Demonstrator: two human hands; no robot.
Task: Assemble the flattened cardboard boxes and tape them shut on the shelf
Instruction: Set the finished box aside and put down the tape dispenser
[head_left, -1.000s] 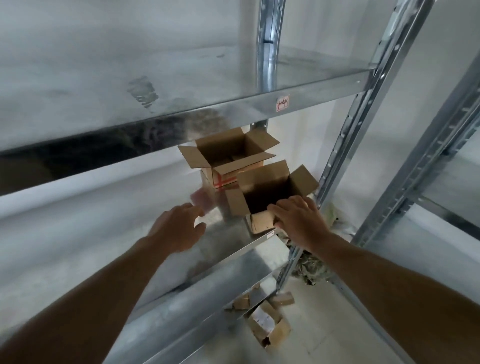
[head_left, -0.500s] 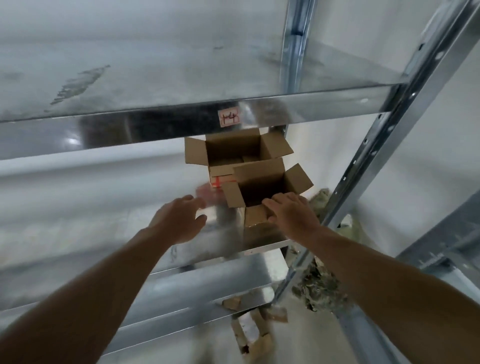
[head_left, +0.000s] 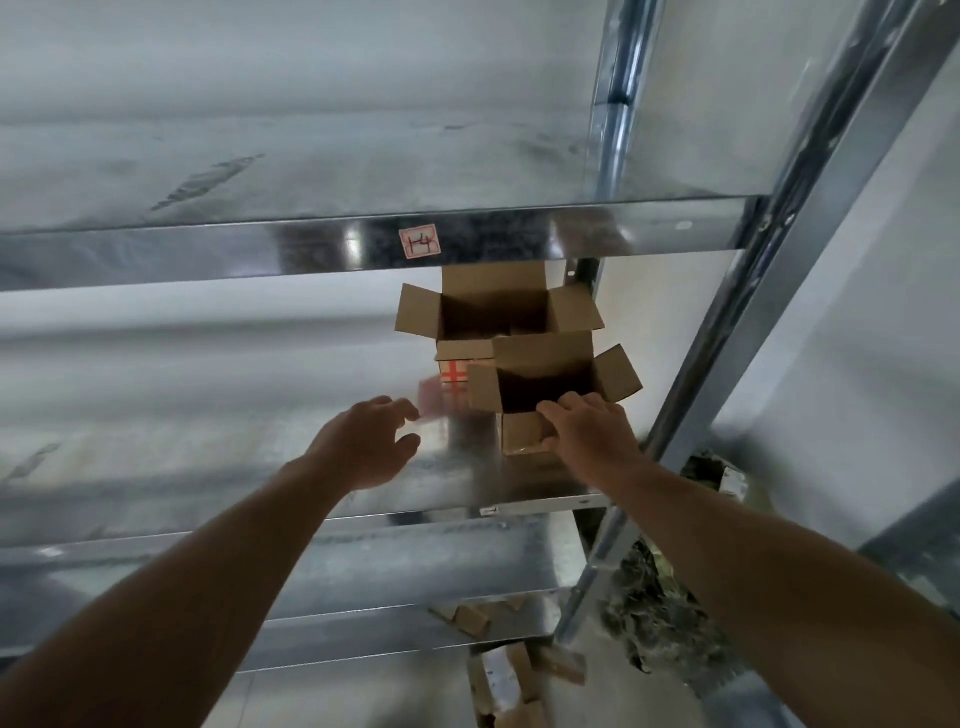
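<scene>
The right grip (head_left: 587, 441) holds the near flap of the front cardboard box (head_left: 540, 387), fingers hooked over the rim into the opening and the thumb pressed against the outside. The left grip (head_left: 363, 447) is loosely curled around nothing and hovers over the bare metal just left of that box, not touching it. In the head view, the box stands upright near the right end of the middle shelf (head_left: 208, 441), close to the slotted upright (head_left: 727, 338), with all four top flaps splayed open. A second open box (head_left: 493, 312) sits directly behind it; I cannot tell if they touch. The box is erected but its top is not closed, so the step in hand looks like folding the flaps. The next move probably calls for the left grip to press the side flaps inward while the right grip folds the near flap down, then tape across the seam. No tape roll is clearly in view; a blurred reddish patch (head_left: 428, 400) beyond the left fingertips cannot be identified. The second box bears a red cross of tape (head_left: 453, 373) on its front. A small sticker (head_left: 420, 241) on the upper shelf (head_left: 260, 249) edge appears to read "14" in red handwriting. Cardboard scraps (head_left: 509, 675) lie on the floor below
</scene>
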